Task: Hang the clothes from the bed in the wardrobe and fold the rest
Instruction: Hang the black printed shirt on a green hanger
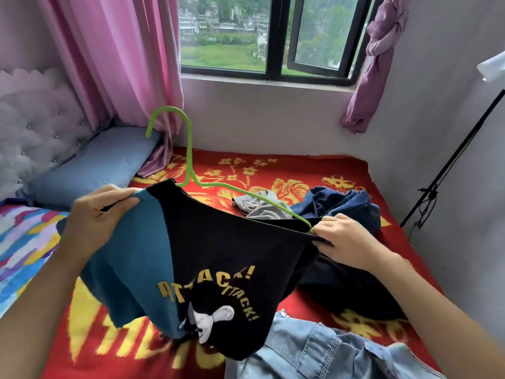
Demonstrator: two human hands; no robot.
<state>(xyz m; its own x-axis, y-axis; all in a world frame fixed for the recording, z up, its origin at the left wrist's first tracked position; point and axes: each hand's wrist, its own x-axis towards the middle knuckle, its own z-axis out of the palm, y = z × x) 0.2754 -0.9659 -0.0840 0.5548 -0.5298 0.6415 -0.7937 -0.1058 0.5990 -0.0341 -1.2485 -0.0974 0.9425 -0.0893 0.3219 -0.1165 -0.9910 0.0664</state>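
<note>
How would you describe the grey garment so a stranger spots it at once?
Find the bed's red and yellow blanket. Toward its far side, left of the dark blue denim heap, lies the crumpled grey garment. It is the only grey piece among blues and black.

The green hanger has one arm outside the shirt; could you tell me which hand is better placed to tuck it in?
Probably the right hand: it pinches the shirt edge at that bare hanger tip. The left hand holds the far teal shoulder.

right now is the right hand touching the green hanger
Touching. The head view shows the green hanger running down into the right hand, which pinches its end together with the black shirt.
</note>
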